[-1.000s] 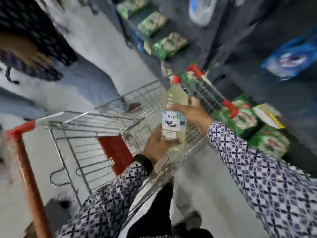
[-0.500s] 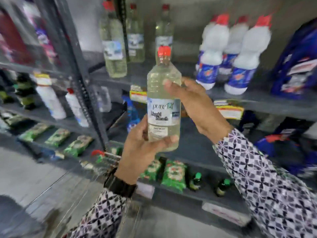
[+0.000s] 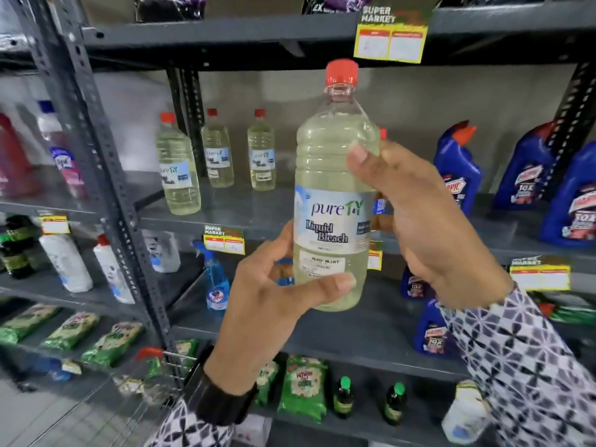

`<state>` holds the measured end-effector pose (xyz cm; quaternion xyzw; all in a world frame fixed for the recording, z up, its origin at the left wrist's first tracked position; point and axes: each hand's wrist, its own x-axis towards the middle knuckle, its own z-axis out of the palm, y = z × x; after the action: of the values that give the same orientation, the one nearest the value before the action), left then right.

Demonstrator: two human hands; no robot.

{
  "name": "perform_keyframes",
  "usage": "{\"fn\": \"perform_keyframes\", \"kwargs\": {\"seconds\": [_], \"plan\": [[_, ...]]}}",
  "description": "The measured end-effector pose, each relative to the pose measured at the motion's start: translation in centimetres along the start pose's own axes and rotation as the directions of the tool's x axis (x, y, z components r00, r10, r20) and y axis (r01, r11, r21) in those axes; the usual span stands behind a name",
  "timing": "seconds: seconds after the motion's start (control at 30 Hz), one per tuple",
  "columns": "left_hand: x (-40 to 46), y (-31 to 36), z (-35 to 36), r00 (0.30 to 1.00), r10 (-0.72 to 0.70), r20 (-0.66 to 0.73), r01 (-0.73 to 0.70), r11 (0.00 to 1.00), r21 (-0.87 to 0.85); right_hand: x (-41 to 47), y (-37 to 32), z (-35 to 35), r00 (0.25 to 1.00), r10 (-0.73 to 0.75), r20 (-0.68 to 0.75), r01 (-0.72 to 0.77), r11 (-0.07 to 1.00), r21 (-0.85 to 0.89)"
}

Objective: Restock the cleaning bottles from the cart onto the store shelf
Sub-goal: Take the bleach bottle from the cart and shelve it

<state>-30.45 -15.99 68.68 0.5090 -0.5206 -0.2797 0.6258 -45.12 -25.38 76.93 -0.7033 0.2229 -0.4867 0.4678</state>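
I hold a clear bleach bottle (image 3: 333,175) with a red cap and pale yellow liquid upright in front of the grey shelf (image 3: 245,214). My left hand (image 3: 267,304) grips its lower part from the left, thumb across the front. My right hand (image 3: 419,221) wraps the middle from the right. Three matching bleach bottles (image 3: 216,153) stand on the same shelf level behind, to the left. A corner of the wire cart (image 3: 171,362) with a red tip shows at the bottom left.
Blue toilet-cleaner bottles (image 3: 522,175) stand at the right of that shelf. A blue spray bottle (image 3: 216,279) and white bottles (image 3: 67,262) sit one level lower. Green packets (image 3: 300,388) and small dark bottles fill the bottom shelf. A perforated upright post (image 3: 106,175) divides the shelf bays.
The view swung up from the cart to the shelf. Both hands kept hold of the bleach bottle and raised it closer to the shelf level with the matching bottles.
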Motion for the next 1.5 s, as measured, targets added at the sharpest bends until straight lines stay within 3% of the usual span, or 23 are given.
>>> {"fn": "perform_keyframes", "kwargs": {"seconds": [0.33,0.53,0.67,0.83,1.07,1.2,1.33,1.5], "plan": [[3.2,-2.0,-4.0,0.999,-0.007,-0.038,0.011,0.994,0.105,4.4,2.9,3.8,1.0,0.003,0.021,-0.004,0.999,0.051],[12.6,-6.7,-11.5,1.0,-0.014,-0.024,0.016,0.994,0.111,13.6,8.3,10.8,0.999,0.027,0.03,-0.027,0.999,0.027],[19.4,-9.3,-16.1,0.999,-0.021,-0.038,0.029,0.977,0.21,19.5,11.3,15.3,0.999,0.038,0.029,-0.036,0.998,-0.048],[24.2,-11.9,-18.9,0.993,-0.095,0.076,0.073,0.966,0.249,24.0,14.9,17.8,0.997,0.072,-0.013,-0.073,0.985,-0.154],[25.6,-14.9,-20.8,0.988,-0.064,0.141,0.025,0.965,0.262,23.3,17.1,17.1,0.997,0.078,0.02,-0.073,0.982,-0.176],[25.9,-15.9,-22.2,0.996,-0.082,0.018,0.079,0.985,0.153,20.4,20.4,16.0,0.981,0.193,-0.006,-0.187,0.939,-0.29],[26.3,-15.9,-22.6,0.991,-0.065,0.119,0.034,0.969,0.243,19.8,22.4,16.8,0.975,0.22,-0.034,-0.217,0.906,-0.364],[27.6,-15.9,-23.0,0.991,-0.06,0.123,0.035,0.98,0.195,21.3,22.7,17.8,0.98,0.197,-0.02,-0.19,0.907,-0.376]]}}
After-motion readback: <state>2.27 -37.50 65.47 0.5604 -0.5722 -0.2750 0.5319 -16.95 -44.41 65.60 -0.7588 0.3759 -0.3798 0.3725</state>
